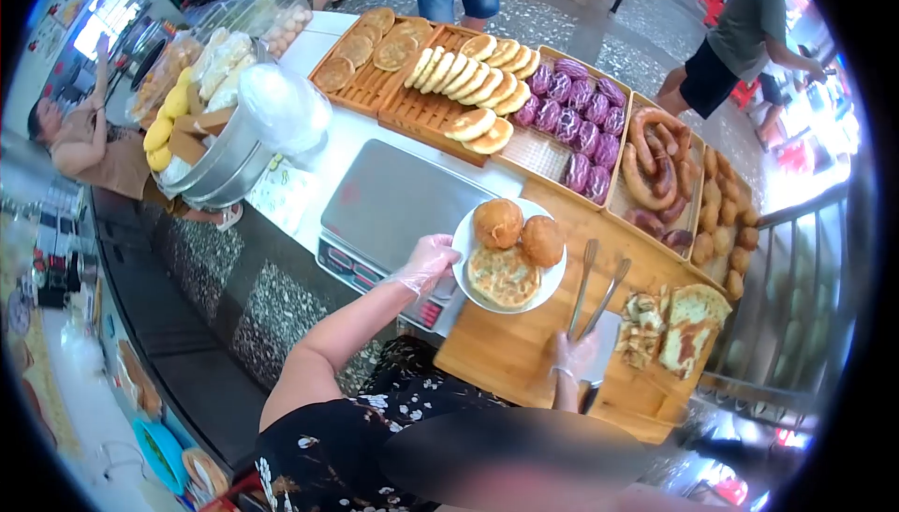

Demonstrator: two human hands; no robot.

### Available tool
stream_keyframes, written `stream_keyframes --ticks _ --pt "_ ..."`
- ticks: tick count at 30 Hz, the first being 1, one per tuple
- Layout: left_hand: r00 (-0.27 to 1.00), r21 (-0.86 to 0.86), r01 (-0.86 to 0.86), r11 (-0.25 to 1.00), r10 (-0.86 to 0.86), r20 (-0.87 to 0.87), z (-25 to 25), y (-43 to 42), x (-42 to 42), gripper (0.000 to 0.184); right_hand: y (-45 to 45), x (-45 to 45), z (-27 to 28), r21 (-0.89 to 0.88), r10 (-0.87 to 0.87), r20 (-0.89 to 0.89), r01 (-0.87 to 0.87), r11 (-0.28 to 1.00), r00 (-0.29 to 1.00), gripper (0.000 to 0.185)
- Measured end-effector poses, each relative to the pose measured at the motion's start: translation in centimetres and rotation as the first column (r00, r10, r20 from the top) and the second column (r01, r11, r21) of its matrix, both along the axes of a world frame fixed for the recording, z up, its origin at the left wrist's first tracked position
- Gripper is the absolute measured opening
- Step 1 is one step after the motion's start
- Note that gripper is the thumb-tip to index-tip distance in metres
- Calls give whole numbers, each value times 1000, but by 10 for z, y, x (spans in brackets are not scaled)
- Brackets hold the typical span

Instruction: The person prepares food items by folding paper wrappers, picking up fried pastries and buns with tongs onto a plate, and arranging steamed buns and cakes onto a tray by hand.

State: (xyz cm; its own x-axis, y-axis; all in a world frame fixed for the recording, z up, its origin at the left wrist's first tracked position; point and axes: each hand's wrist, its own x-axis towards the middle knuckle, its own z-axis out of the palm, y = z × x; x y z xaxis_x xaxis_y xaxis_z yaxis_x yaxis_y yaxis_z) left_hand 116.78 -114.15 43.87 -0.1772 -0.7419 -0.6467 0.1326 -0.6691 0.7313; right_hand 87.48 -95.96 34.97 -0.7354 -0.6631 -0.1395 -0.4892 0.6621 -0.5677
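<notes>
My gloved left hand [429,264] grips the left rim of a white plate [549,284], held above the front edge of the scale and the wooden board. On the plate lie two round golden fried balls [497,223] and a flat browned pancake [506,278]. My right hand [574,355], also in a clear glove, is closed round the handle end of metal tongs [581,292], whose arms are spread with nothing between them. A cleaver [604,343] lies beside that hand on the cutting board [496,353]. Right of it are cut pancake pieces [641,329] and a larger pancake slab [691,329].
A flat scale [403,194] stands left of the board. Behind it run trays of pale cakes [473,81], purple buns [581,124], sausages [655,161] and brown rolls [726,217]. A metal pot [225,170] holds bagged food. Several people stand around.
</notes>
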Motion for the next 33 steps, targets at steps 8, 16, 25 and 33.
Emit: stream_keyframes --ticks 8,16,25,33 --pt "983 -36 184 982 -185 -3 25 -29 123 27 -75 152 104 -280 271 959 413 867 82 55" --pt "966 -32 250 968 -251 -62 33 -24 195 27 -105 223 133 -260 242 963 179 949 118 62" --pt "998 -314 54 948 -64 -21 92 -86 300 43 -189 307 191 -314 287 946 206 927 151 62" --pt "859 -795 -10 607 412 304 66 -220 493 26 -283 390 239 -452 401 892 422 786 207 58"
